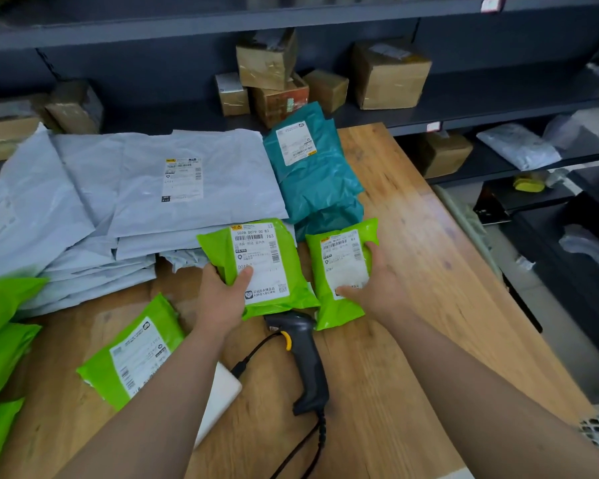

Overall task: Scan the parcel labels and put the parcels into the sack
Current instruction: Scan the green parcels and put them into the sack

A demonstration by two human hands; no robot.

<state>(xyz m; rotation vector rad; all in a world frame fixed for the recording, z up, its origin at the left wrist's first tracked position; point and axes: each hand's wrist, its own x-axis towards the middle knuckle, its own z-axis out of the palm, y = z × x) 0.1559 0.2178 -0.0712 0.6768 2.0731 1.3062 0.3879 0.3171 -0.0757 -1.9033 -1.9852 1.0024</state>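
My left hand (pixel 222 299) grips a lime-green parcel (pixel 284 261) by its lower left corner, thumb on its white label. My right hand (pixel 377 285) holds a smaller lime-green parcel (pixel 343 312) by its right side, label facing up. Both parcels hang just above the wooden table (pixel 412 257). A black corded barcode scanner (pixel 305 354) lies on the table below and between them, untouched. A third green parcel (pixel 132 354) lies under my left forearm. No sack shows clearly.
Grey mailers (pixel 135 188) are stacked at the left, teal parcels (pixel 312 167) behind. More green parcels (pixel 0 326) sit at the left edge. A white device (pixel 222 395) lies by the scanner cable. Shelves with cardboard boxes (pixel 388 74) run along the back and right.
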